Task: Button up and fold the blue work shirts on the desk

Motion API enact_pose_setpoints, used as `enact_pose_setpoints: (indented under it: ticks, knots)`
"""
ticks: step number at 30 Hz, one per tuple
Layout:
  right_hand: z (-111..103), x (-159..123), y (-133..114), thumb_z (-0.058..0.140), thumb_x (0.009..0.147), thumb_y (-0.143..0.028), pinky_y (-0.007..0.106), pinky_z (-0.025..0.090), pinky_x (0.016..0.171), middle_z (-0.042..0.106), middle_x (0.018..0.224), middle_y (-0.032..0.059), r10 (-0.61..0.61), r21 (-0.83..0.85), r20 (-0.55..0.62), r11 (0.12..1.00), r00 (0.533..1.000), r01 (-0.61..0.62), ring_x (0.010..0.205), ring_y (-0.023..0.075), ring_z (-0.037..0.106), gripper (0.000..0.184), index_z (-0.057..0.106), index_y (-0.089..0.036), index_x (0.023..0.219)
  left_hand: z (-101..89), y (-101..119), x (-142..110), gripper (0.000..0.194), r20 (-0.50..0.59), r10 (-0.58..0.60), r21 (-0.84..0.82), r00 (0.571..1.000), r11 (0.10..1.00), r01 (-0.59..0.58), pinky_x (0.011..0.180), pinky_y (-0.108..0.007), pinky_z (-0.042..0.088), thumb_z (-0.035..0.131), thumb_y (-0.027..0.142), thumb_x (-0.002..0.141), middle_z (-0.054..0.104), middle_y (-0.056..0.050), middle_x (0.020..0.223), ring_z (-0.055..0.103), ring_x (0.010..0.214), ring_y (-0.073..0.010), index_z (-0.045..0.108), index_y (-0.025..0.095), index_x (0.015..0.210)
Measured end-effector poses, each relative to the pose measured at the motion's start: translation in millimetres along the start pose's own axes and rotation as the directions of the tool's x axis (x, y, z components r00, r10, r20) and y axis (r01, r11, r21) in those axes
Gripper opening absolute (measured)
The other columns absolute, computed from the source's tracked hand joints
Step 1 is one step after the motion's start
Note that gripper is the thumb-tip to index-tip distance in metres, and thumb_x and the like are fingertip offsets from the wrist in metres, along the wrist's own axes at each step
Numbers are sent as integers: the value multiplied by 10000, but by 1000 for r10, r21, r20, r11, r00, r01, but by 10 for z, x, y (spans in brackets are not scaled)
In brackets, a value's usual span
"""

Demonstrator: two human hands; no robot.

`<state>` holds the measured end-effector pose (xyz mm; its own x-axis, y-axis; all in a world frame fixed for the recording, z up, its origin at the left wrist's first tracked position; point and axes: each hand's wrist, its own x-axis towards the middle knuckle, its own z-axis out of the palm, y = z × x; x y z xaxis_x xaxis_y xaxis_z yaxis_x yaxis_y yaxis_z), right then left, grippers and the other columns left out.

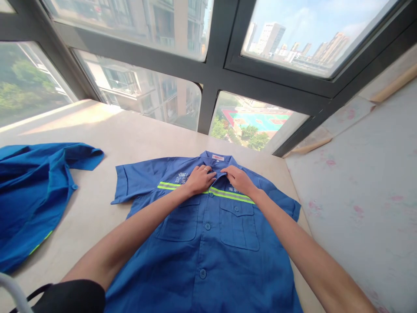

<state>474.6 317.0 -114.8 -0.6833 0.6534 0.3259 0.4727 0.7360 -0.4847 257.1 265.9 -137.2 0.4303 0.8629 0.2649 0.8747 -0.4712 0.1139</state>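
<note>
A blue short-sleeved work shirt (pixel 182 269) lies front up, its collar toward the window. A yellow-green and grey reflective stripe (pixel 231 195) crosses its chest, and the buttons below the stripe are fastened. My left hand (pixel 200 179) rests on the chest beside the front opening, its fingers bent onto the cloth; a ring shows on one finger. My right hand (pixel 239 179) pinches the edge of the other front panel just under the collar and lifts it slightly. Whether the left fingers grip the cloth's edge is hard to see.
At the left a second blue garment (pixel 32 191) lies crumpled on the pale sill (pixel 97 126). Dark window frames (pixel 215 74) rise behind the shirt. A flower-patterned wall (pixel 358 208) bounds the right side. Part of a white curved object (pixel 13 289) shows at the lower left corner.
</note>
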Motion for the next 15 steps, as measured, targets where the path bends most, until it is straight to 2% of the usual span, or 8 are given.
enact_pose_setpoints:
  ticks: [3, 5, 9, 11, 13, 15]
  knots:
    - [37, 75, 29, 461, 977, -236, 379, 491, 967, 696, 1106, 91, 67, 11, -20, 998, 998, -67, 1047, 220, 641, 254, 673, -177, 1104, 20, -35, -43, 409, -15, -38, -120, 999, 992, 36, 946, -454, 406, 386, 372, 999, 601, -118, 1280, 516, 1169, -290, 658, 229, 1268]
    - [111, 147, 37, 513, 959, -241, 386, 491, 962, 701, 1097, 86, 109, -40, 19, 993, 994, -108, 1037, 229, 644, 214, 681, -180, 1078, 19, -86, -42, 399, -1, -96, -291, 995, 952, 92, 1009, -446, 406, 379, 307, 981, 620, -97, 1280, 533, 1193, -268, 675, 217, 1232]
    - [326, 277, -5, 553, 919, -186, 408, 494, 958, 686, 1076, 106, 161, -111, 44, 982, 986, -155, 1027, 248, 634, 214, 675, -157, 1093, 38, -195, -24, 424, 9, -236, -642, 972, 743, 186, 1063, -367, 430, 339, 252, 965, 651, -86, 1262, 592, 1167, -211, 631, 171, 1263]
    - [411, 310, -51, 535, 920, -181, 416, 478, 997, 662, 1117, 128, 157, -96, -17, 983, 987, -158, 1096, 258, 605, 243, 656, -138, 1127, 75, -222, -37, 425, -14, -265, -681, 964, 708, 185, 1060, -376, 441, 404, 283, 951, 644, -106, 1267, 600, 1162, -220, 578, 151, 1316]
    - [446, 310, -101, 492, 936, -193, 416, 465, 1028, 637, 1157, 141, 146, -49, -122, 987, 982, -153, 1154, 254, 577, 270, 633, -135, 1159, 109, -225, -65, 468, -57, -268, -659, 962, 734, 165, 1044, -383, 456, 481, 239, 899, 632, -129, 1258, 606, 1143, -223, 530, 129, 1351]
    - [429, 275, -145, 435, 942, -181, 416, 461, 1042, 618, 1184, 146, 122, -6, -229, 992, 966, -127, 1179, 242, 565, 305, 614, -143, 1186, 107, -210, -97, 496, -128, -266, -624, 955, 771, 131, 1005, -372, 482, 491, 189, 871, 615, -148, 1235, 620, 1090, -210, 500, 107, 1361]
